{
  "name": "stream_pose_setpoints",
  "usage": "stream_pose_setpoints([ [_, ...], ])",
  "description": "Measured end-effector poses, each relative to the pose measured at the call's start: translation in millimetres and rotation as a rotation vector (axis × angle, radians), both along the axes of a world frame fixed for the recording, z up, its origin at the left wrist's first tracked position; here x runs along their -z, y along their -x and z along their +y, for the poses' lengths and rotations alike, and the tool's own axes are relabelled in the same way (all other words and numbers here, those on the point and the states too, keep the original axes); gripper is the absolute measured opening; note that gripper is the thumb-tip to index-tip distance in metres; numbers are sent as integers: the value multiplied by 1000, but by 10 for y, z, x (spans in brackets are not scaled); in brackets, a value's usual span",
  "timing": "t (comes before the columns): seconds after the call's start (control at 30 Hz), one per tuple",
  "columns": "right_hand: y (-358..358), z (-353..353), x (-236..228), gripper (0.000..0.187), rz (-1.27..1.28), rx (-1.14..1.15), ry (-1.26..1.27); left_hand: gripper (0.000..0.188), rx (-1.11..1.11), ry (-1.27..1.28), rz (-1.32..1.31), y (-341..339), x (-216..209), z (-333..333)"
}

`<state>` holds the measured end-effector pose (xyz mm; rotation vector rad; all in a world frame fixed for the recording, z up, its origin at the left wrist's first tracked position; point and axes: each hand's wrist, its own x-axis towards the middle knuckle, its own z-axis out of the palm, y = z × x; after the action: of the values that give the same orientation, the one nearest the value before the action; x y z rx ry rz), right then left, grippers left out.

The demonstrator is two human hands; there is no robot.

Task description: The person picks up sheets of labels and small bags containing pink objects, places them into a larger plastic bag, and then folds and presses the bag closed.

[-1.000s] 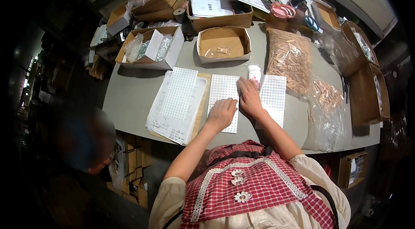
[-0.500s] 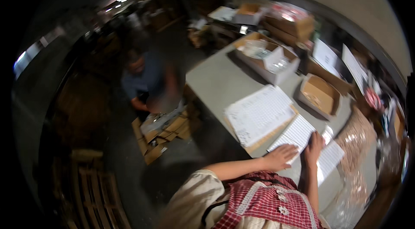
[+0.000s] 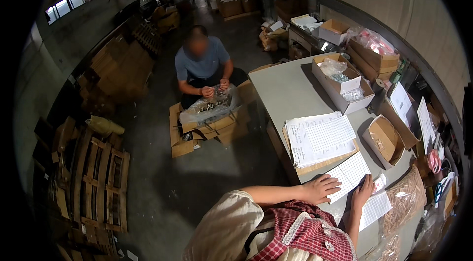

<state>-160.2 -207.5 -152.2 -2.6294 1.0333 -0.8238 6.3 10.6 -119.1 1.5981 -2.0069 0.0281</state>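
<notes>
My left hand (image 3: 320, 188) lies flat with its fingers spread over the lower left part of a white sheet (image 3: 351, 168) printed with rows of small dark marks. My right hand (image 3: 363, 193) rests at the sheet's right edge, fingers stretched out and close together; nothing can be made out in it. Under and beside my right wrist lies another white marked sheet (image 3: 375, 209). A small crumpled white piece (image 3: 379, 182) touches the area by my right fingertips. Further up the table, a stack of papers (image 3: 320, 138) sits on a brown board (image 3: 327, 162).
A small open box (image 3: 384, 140) and a longer box with clear bags (image 3: 342, 83) stand on the grey table (image 3: 281, 83). To the right lies a plastic bag of brown pieces (image 3: 406, 197). A person (image 3: 204, 64) crouches by an open carton (image 3: 185, 148). Wooden pallets (image 3: 101, 184) lie left.
The view has swung, so table and boxes appear further right. My hands keep nearly the same place on the sheet. The crouching person is now sharper, both hands over the carton's bag.
</notes>
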Motion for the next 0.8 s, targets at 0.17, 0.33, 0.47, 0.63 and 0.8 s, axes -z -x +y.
stream_pose_setpoints([
  [0.17, 43, -95, 106, 67, -50, -20, -6, 63, 20, -10, 32, 10, -56, -21],
  [0.33, -19, 152, -345, 66, -41, -131, 148, 61, 15, 37, 47, 5, -13, -7],
  [0.47, -285, 610, -1100, 60, -13, -348, 298, 58, 5, -93, -2, -9, 158, -23],
  [0.63, -498, 866, -1477, 49, 130, -444, 333, 71, -11, -109, -48, -38, 246, -3],
  [0.8, -555, 570, -1457, 63, -389, -395, -1052, 78, -18, -160, -31, -13, 124, -47],
])
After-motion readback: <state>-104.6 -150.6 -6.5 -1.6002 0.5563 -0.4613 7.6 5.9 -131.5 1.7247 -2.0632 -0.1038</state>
